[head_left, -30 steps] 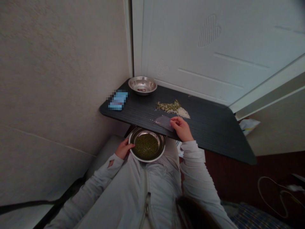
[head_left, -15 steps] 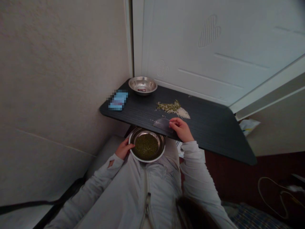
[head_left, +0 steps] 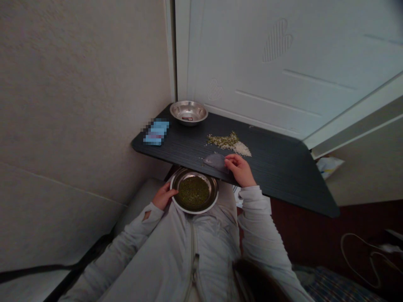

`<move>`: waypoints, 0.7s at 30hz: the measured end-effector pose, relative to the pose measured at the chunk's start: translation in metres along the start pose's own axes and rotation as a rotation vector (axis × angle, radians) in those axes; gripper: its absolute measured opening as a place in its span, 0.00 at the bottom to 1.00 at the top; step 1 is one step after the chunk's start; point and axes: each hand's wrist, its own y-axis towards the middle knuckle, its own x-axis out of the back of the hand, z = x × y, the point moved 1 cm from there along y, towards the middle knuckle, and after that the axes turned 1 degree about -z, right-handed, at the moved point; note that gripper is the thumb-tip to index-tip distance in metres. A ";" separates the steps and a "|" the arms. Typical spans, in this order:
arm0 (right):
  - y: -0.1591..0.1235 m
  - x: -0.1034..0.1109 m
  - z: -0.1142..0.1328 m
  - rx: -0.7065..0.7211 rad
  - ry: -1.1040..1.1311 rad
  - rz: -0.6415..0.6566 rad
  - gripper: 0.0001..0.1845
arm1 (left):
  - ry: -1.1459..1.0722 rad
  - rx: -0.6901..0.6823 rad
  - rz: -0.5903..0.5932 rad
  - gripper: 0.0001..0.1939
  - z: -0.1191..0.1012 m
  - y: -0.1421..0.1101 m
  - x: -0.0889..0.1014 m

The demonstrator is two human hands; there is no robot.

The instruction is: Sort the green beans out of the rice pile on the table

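Note:
My left hand [head_left: 163,196] grips the rim of a steel bowl [head_left: 194,192] full of small green beans, held at my lap just under the near edge of the dark table [head_left: 277,167]. My right hand [head_left: 239,170] pinches a thin, pale, translucent card [head_left: 215,161] that lies flat on the table by that edge. Just beyond the card sits a small heap of green beans mixed with white grains [head_left: 229,142].
An empty steel bowl [head_left: 188,112] stands at the table's far left corner, with a blue packet [head_left: 155,132] beside it. A white door [head_left: 283,63] backs the table and a wall closes the left side. A cable [head_left: 362,256] lies on the floor at right.
The card in my right hand tilted up on its edge half a second ago and now lies flat again. The left hand and its bowl stayed put.

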 end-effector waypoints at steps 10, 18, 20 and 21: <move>-0.003 0.002 0.006 0.007 0.019 0.060 0.09 | -0.002 0.007 0.000 0.20 -0.001 0.000 -0.001; -0.003 0.001 0.006 0.002 0.014 0.063 0.10 | -0.029 0.000 -0.001 0.22 -0.002 -0.002 -0.002; -0.004 0.001 0.007 0.001 0.008 0.089 0.10 | -0.027 0.005 -0.003 0.22 -0.002 -0.002 -0.002; -0.004 0.001 0.007 -0.002 0.007 0.099 0.09 | -0.028 0.005 -0.006 0.22 -0.002 -0.002 -0.002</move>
